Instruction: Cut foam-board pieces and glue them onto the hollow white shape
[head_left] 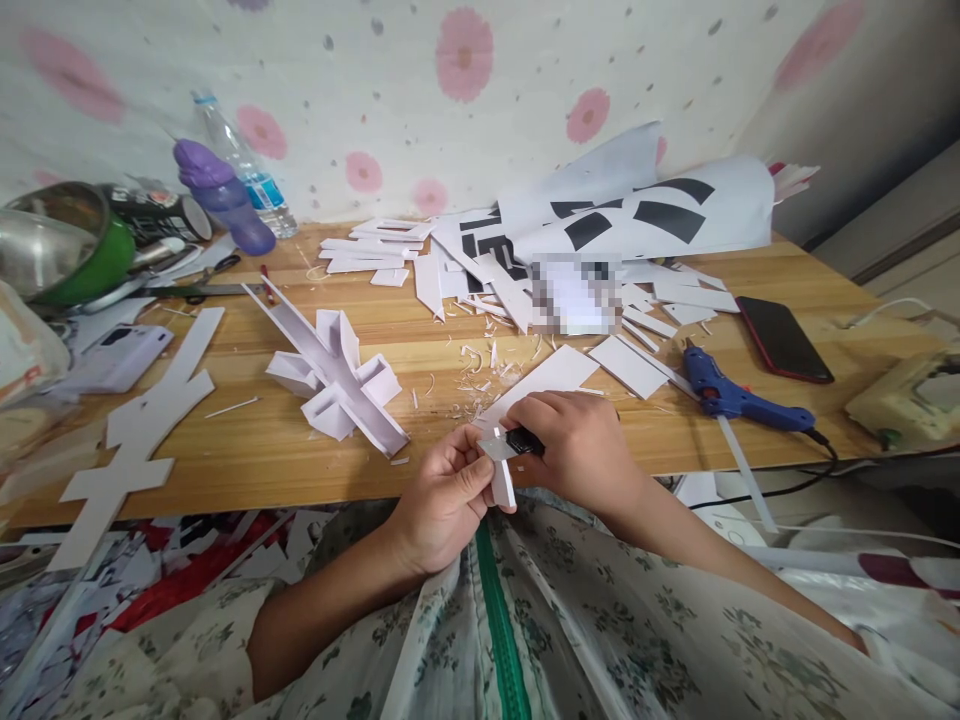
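Observation:
Near the table's front edge, my left hand (448, 497) pinches a small white strip (503, 484) that points down toward my lap. My right hand (574, 440) is closed round the black handle of a knife (525, 441), whose metal blade lies against the upper part of the strip. A longer white board piece (551, 380) lies on the table just beyond my hands. To the left stands a white foam-board form (334, 385) with raised walls. White shavings (476, 385) are scattered beyond my hands.
A blue glue gun (739, 395) and a dark phone (784, 338) lie at the right. White offcuts and printed paper (675, 215) fill the back. On the left are a cut white shape (142, 430), scissors (202, 290), a green pot (94, 255) and bottles (225, 195).

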